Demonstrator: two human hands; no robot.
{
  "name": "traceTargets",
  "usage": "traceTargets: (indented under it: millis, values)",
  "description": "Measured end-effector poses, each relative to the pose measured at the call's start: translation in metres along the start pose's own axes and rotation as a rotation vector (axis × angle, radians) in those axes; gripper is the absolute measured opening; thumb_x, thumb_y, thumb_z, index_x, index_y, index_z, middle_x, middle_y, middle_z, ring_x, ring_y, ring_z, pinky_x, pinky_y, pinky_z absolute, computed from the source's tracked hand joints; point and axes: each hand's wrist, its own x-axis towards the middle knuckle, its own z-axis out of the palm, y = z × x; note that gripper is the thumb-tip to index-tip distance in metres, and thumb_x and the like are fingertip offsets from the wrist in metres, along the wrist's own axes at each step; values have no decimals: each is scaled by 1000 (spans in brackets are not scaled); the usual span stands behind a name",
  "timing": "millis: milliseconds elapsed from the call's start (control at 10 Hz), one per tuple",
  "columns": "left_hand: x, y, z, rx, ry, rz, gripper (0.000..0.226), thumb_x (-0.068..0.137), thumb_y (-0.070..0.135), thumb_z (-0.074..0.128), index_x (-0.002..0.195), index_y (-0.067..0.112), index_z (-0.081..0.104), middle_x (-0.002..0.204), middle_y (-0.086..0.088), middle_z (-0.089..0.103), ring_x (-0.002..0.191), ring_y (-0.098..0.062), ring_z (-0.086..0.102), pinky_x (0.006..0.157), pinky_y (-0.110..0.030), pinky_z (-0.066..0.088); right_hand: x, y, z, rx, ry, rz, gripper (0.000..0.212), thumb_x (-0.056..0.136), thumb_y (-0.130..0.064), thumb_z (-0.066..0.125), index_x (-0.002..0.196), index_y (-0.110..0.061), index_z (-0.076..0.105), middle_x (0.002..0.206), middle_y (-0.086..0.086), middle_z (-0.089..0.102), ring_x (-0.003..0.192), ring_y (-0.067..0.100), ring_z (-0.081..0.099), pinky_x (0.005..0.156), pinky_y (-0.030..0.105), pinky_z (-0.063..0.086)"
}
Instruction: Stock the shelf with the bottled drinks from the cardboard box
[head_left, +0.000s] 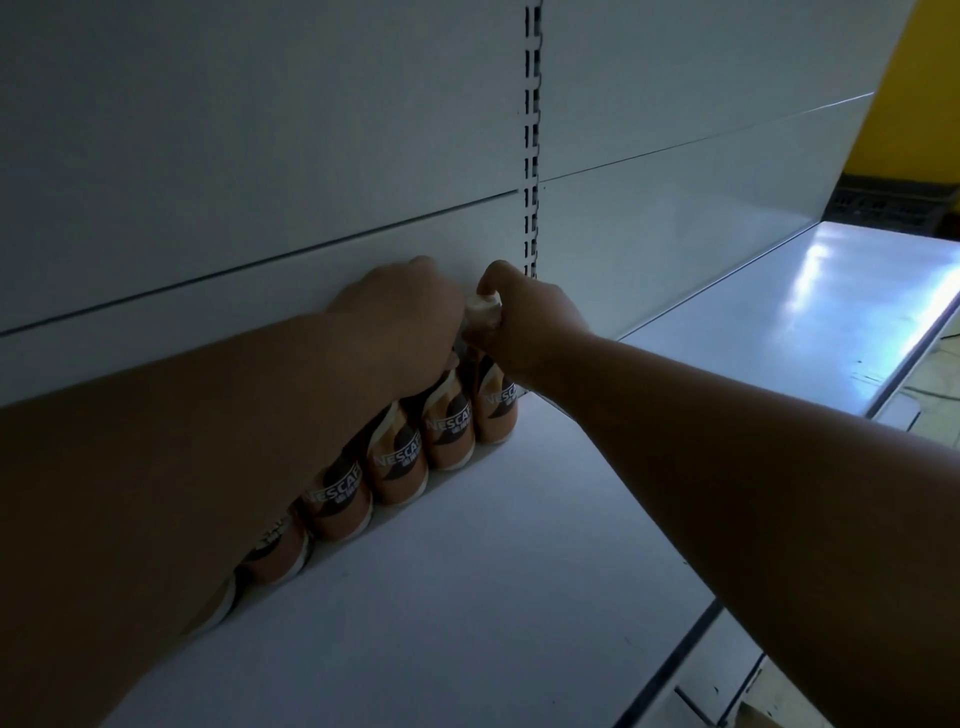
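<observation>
Bottles (400, 467) in back-wall row on shelf (519, 571); right hand (524, 327) pinches end bottle's cap (483, 306), left hand (410, 317) at its 9 o'clock, grip unclear; rigid, probably liquid-heavy, slick-labelled, so hold neck.

We count six bottles (400, 467) standing in one row, running from under our left forearm to just below our two hands: left hand (410, 306), right hand (524, 322). More may hide beneath the arm. One shelf (467, 597) carries them; one slotted upright (531, 145) rises behind our hands.
</observation>
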Motion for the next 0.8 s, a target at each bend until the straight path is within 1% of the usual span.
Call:
traceTargets:
  millis: [100, 200, 300, 400, 500, 600, 700, 800]
  values:
    - [-1, 0, -1, -35, -4, -13, 31, 85, 33, 66, 98, 6, 59, 92, -6, 42, 71, -18, 44, 64, -32, 36, 0, -1, 0, -8, 5, 1, 35, 85, -30, 67, 113, -20, 49, 83, 4, 59, 67, 20, 60, 52, 30, 53]
    - [0, 1, -1, -43, -3, -19, 30, 84, 31, 67, 98, 6, 59, 89, -6, 41, 72, -19, 45, 64, -32, 37, -1, -1, 1, 9, 9, 17, 36, 84, -31, 68, 113, -21, 49, 87, 6, 61, 69, 22, 62, 58, 37, 58]
    - [-1, 3, -2, -15, 2, -18, 26, 86, 32, 65, 96, 9, 58, 89, -5, 38, 73, -19, 43, 64, -32, 37, -1, 0, 1, 15, 11, 31, 37, 84, -32, 68, 114, -22, 49, 89, 7, 61, 70, 24, 63, 59, 38, 59]
    - [-3, 4, 0, -12, 50, -14, 24, 87, 31, 64, 95, 14, 50, 91, -6, 36, 74, -20, 39, 63, -33, 33, -2, -1, 1, 13, 5, 32, 39, 85, -32, 68, 115, -22, 47, 84, 4, 58, 69, 23, 62, 54, 33, 56]
    - [-7, 5, 5, 9, 119, 21, 33, 85, 32, 63, 100, 13, 41, 101, -11, 46, 76, -19, 36, 63, -32, 31, -3, 0, 2, -5, -1, 33, 43, 86, -34, 66, 121, -22, 45, 82, 0, 55, 71, 20, 60, 51, 26, 48]
    - [-13, 8, 7, 67, 148, 9, 36, 85, 34, 61, 106, 13, 41, 106, -12, 46, 78, -21, 36, 64, -33, 30, -9, 0, -2, -17, -3, 33, 46, 88, -32, 61, 129, -22, 42, 101, 6, 63, 82, 20, 59, 54, 22, 41]
    - [-23, 8, 2, 81, 237, 6, 25, 88, 30, 53, 104, 15, 40, 104, -10, 46, 80, -20, 38, 66, -32, 29, -21, -2, -16, -73, 55, -1, 51, 87, -31, 64, 133, -22, 42, 119, 9, 58, 99, 24, 58, 71, 26, 41]
    - [-44, 9, 0, 74, 254, 5, 24, 86, 29, 53, 104, 17, 44, 102, -8, 49, 86, -24, 48, 69, -34, 35, -38, -9, -28, -93, 54, -24, 48, 87, -34, 64, 129, -20, 46, 117, 8, 58, 99, 22, 58, 73, 27, 40]
